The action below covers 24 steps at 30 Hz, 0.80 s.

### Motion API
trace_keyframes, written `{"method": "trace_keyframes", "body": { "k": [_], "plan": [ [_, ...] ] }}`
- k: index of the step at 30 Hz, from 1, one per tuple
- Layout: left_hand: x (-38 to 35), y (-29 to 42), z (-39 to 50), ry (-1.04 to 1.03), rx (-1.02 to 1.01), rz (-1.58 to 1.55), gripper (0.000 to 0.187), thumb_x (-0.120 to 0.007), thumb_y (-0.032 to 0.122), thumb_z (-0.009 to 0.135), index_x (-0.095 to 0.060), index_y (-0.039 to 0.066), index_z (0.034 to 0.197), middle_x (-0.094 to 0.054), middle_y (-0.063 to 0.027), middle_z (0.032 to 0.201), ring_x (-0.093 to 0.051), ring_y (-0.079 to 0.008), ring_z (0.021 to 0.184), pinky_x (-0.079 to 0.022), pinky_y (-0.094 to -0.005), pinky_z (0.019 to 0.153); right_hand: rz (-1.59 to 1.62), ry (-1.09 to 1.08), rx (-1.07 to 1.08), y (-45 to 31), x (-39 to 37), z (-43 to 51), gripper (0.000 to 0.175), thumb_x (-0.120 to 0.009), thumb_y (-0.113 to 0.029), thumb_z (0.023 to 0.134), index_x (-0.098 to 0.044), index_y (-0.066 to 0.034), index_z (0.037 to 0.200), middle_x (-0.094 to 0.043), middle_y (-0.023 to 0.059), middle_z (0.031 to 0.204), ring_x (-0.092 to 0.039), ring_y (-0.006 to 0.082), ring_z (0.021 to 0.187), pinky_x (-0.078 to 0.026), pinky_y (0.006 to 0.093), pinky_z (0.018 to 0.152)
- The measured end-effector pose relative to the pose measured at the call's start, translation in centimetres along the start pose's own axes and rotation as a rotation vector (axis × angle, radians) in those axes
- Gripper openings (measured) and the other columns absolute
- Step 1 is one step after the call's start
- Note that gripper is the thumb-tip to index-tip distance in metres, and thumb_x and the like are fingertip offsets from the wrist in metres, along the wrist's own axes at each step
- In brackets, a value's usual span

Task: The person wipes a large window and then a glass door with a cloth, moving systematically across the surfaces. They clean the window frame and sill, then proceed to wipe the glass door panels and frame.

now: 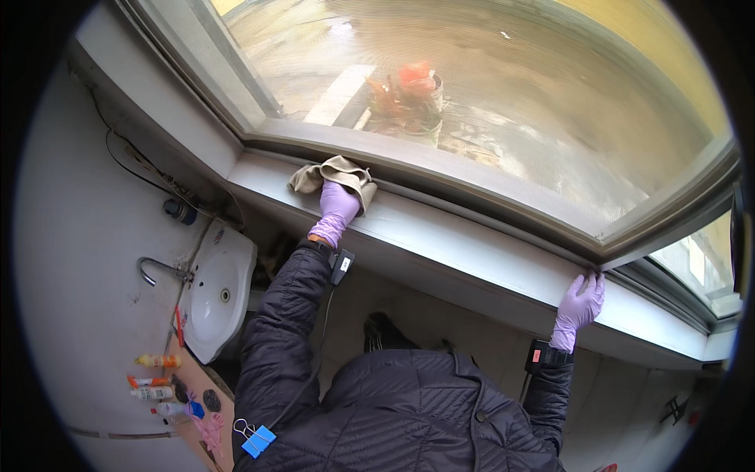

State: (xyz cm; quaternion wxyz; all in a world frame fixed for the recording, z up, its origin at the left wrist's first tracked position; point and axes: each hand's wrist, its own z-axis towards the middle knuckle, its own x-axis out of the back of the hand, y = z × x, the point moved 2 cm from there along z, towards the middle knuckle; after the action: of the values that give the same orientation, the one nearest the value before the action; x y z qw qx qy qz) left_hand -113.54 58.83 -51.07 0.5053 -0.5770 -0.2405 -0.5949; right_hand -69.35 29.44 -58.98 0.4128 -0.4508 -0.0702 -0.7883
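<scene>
My left hand (pixel 339 206), in a purple disposable glove, is closed on a folded beige cloth (pixel 348 176). The cloth lies on the white windowsill (pixel 448 223), against the lower track of the sliding window. My right hand (pixel 581 304), gloved the same way, rests its fingertips on the sill's inner side near the lower corner of the mesh screen frame (pixel 598 253). It holds nothing that I can see. Part of the cloth under my left hand is hidden.
A white washbasin (pixel 218 292) with a curved metal tap (pixel 156 271) is at the left. Below it, bottles (pixel 159 360), a scouring pad (pixel 212 400) and pink gloves (pixel 211 433) lie on a ledge. Cables (pixel 165 177) hang along the wall. Potted red flowers (pixel 413 88) stand beyond the screen.
</scene>
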Motion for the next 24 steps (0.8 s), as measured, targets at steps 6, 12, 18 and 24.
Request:
{"method": "trace_keyframes", "body": {
  "k": [6, 12, 18, 24],
  "plan": [
    [2.9, 8.0, -1.7, 0.057, -0.036, -0.353, 0.039, -0.065, 0.044, 0.08, -0.068, 0.008, 0.095, -0.066, -0.016, 0.101, -0.059, -0.0349, 0.101, -0.044, -0.0446, 0.091, -0.031, 0.034, 0.109, 0.2, 0.0, -0.2, 0.041, -0.063, -0.027, 0.09, -0.065, -0.0066, 0.125, -0.056, 0.0194, 0.137, -0.055, 0.0372, 0.121, -0.042, 0.046, 0.103],
    [3.1, 19.1, -3.6, 0.374, 0.015, -0.648, 0.053, -0.067, 0.044, 0.079, -0.059, 0.003, 0.111, -0.062, -0.0175, 0.101, -0.063, -0.0341, 0.095, -0.053, -0.0423, 0.084, -0.077, -0.024, 0.097, 0.0, 0.2, -0.1, 0.041, -0.062, -0.025, 0.089, -0.065, -0.0049, 0.125, -0.055, 0.02, 0.137, -0.054, 0.0369, 0.122, -0.041, 0.0461, 0.104],
    [7.1, 30.1, -5.4, 0.07, -0.398, -1.153, 0.041, -0.067, 0.03, 0.078, -0.064, 0.006, 0.111, -0.064, -0.0208, 0.108, -0.065, -0.0366, 0.099, -0.052, -0.0441, 0.087, -0.037, -0.025, 0.138, -0.3, 0.7, -0.1, 0.042, -0.061, -0.021, 0.089, -0.063, -0.0052, 0.128, -0.055, 0.0203, 0.138, -0.052, 0.0383, 0.124, -0.039, 0.0462, 0.106],
    [6.4, 26.8, -5.2, 0.023, -0.436, -0.956, 0.044, -0.07, 0.035, 0.076, -0.063, 0.004, 0.107, -0.065, -0.0184, 0.1, -0.064, -0.035, 0.096, -0.051, -0.0446, 0.088, -0.017, -0.051, 0.136, -0.4, 1.2, -0.2, 0.042, -0.059, -0.016, 0.09, -0.062, -0.0053, 0.13, -0.056, 0.0195, 0.138, -0.051, 0.0361, 0.129, -0.038, 0.0452, 0.11]
  ]
}}
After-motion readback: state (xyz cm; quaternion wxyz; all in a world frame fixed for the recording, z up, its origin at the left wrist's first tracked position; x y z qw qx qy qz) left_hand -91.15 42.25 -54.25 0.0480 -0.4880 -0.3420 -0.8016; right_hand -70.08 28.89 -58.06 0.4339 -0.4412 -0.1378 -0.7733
